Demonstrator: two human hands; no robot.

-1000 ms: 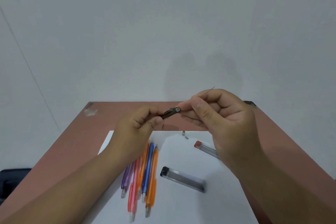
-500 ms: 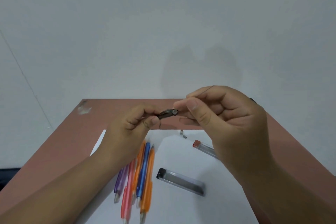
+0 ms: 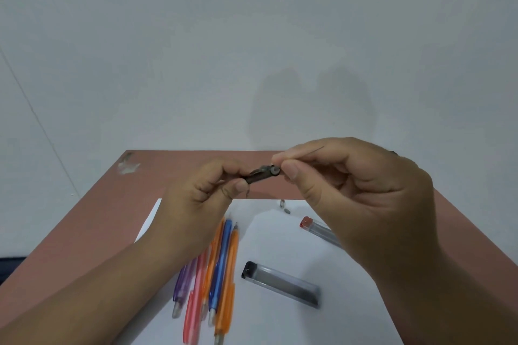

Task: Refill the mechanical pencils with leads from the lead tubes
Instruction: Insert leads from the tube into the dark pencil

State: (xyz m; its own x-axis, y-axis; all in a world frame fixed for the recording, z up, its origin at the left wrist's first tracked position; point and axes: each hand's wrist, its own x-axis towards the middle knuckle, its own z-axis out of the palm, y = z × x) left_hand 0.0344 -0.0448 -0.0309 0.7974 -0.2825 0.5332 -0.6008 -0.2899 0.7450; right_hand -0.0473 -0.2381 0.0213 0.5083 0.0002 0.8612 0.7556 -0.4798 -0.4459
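Note:
My left hand [image 3: 201,199] grips a dark mechanical pencil [image 3: 262,173] above the table, its open back end pointing right. My right hand [image 3: 358,193] pinches a thin lead [image 3: 318,149] between thumb and forefinger right at that open end; the lead's far tip sticks out above my knuckles. On the white paper [image 3: 280,325] lie several coloured pencils [image 3: 218,272], purple, pink, orange and blue, side by side. A black-capped lead tube [image 3: 280,284] lies right of them, and a red-capped lead tube [image 3: 316,228] is partly hidden under my right hand.
Two small grey caps [image 3: 283,205] lie on the paper's far edge. The reddish-brown table [image 3: 92,235] ends against a plain white wall. A pale scuff marks the table's far left corner [image 3: 127,165].
Both hands have stayed close together, drifting slightly right and up. The lead's free length above my right hand looks about the same. The view has shifted a little.

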